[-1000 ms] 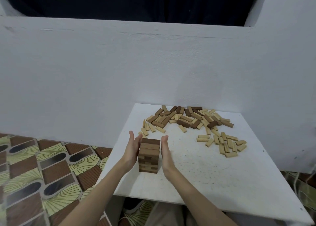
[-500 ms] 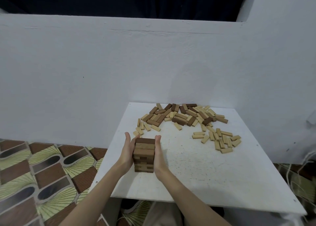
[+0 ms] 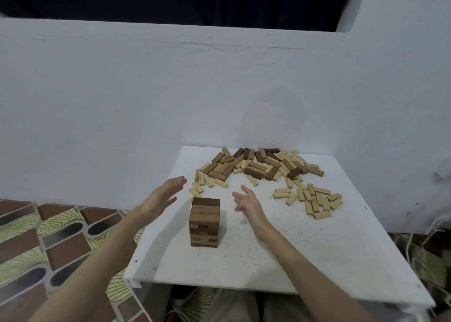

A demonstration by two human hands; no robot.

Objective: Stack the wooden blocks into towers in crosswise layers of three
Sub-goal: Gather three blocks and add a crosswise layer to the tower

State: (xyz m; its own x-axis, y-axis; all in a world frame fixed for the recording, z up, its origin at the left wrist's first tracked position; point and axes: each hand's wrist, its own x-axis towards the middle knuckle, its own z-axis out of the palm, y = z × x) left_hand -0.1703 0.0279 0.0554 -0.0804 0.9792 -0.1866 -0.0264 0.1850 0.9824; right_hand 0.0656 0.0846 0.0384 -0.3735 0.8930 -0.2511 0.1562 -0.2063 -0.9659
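A tower of brown wooden blocks [image 3: 205,221], several crosswise layers high, stands upright on the near left part of the white table [image 3: 280,256]. My left hand [image 3: 163,195] hovers open to the tower's left, fingers spread, not touching it. My right hand [image 3: 245,201] is open to the tower's right, also apart from it. Loose blocks lie at the back of the table: a mixed pile of dark and light blocks [image 3: 258,164] and a smaller group of pale blocks [image 3: 311,199] to the right.
A white wall [image 3: 170,102] rises right behind the table. Patterned floor tiles [image 3: 36,243] lie to the left below the table edge. A few pale blocks [image 3: 199,184] sit just behind the tower, near the left edge.
Both hands were pressed flat against the tower's sides half a second ago. They have since let go and moved outward and back, leaving the tower standing alone.
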